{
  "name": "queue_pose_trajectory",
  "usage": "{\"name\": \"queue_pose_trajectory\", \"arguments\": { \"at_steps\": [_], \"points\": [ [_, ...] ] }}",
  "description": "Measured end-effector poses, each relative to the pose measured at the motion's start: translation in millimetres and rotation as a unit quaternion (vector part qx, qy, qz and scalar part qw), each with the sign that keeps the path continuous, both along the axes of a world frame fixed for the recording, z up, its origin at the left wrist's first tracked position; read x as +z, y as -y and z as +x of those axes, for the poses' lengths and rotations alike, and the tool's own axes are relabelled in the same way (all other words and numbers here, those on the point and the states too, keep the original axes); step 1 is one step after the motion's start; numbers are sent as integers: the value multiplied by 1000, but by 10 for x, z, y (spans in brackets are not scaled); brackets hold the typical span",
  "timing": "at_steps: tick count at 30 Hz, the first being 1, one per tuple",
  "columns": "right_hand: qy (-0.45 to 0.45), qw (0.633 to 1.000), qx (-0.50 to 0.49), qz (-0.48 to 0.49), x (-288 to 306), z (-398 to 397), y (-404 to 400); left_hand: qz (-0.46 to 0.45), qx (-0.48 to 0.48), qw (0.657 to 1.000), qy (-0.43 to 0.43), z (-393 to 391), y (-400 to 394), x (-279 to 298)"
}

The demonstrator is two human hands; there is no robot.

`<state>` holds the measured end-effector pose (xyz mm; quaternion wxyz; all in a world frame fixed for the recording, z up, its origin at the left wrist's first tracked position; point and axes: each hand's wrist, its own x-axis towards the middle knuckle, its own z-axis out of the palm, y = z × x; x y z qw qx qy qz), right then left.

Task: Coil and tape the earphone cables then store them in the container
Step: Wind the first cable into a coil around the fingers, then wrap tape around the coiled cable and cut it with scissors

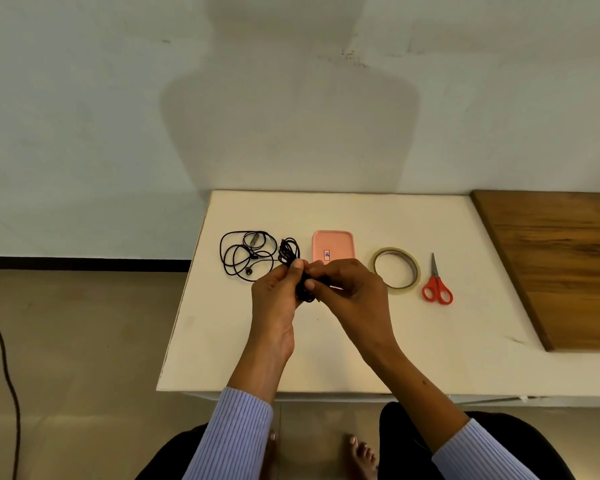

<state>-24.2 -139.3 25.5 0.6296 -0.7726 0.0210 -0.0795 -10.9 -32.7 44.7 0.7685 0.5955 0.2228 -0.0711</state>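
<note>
From the head view, you are partway through the first cable. Your left hand [277, 289] grips a black earphone cable [289, 251], fingers curled round the gathered loops, with a bunch of loops sticking up above the fist. Your right hand [349, 284] meets it from the other side, fingertips pinched together on the lower part of the same bundle, so it looks like you are winding or tidying the coil above the white table [326, 341].

No tape is on it yet, as far as you can see. The tape roll [396, 269] lies flat to the right, with the red scissors [437, 285] just beside it, both untouched.

A second earphone cable [246, 253] lies loose and uncoiled at the left. The pink container [333, 245] sits behind your hands, partly hidden; nothing visible is stored in it.

Still to do: taping this coil, coiling and taping the other, storing both.
</note>
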Motion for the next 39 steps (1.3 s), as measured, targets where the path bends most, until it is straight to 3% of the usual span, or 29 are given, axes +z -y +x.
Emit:
{"name": "queue_pose_trajectory", "arguments": {
  "at_steps": [4, 9, 11, 15, 21, 23, 27, 30, 32, 33, 39],
  "points": [
    [-58, 996, -64, 31, -10, 85, 240, 22, -11, 1000, 11, -16, 3, 70],
    [-58, 972, -191, -120, -209, 179, 694, 63, -64, 996, 26, -62, 68, 80],
    [-82, 952, -172, -238, -329, 190, 809, 76, -84, 993, 34, -75, 122, 79],
    [-185, 876, -19, -444, -526, 167, 835, 95, -103, 989, 45, -69, 174, 59],
    [-163, 832, 1, -530, -527, 136, 717, 109, -124, 985, 49, -50, 175, 17],
    [-185, 845, 11, -502, -497, 108, 708, 100, -131, 985, 44, -40, 145, 15],
    [-200, 916, -47, -345, -304, 41, 775, 78, -171, 982, 21, -35, 15, 34],
    [-211, 965, -77, -139, -13, -65, 839, 93, -227, 969, 23, -50, -39, 47],
    [-233, 970, -59, 28, 168, -151, 812, 72, -252, 965, 12, -59, -19, 58],
    [-235, 969, -47, 66, 229, -186, 778, 49, -255, 966, 4, -61, -6, 66],
    [-155, 987, 39, 0, 309, -300, 580, -77, -202, 975, -43, -27, 15, 108]
  ]
}}
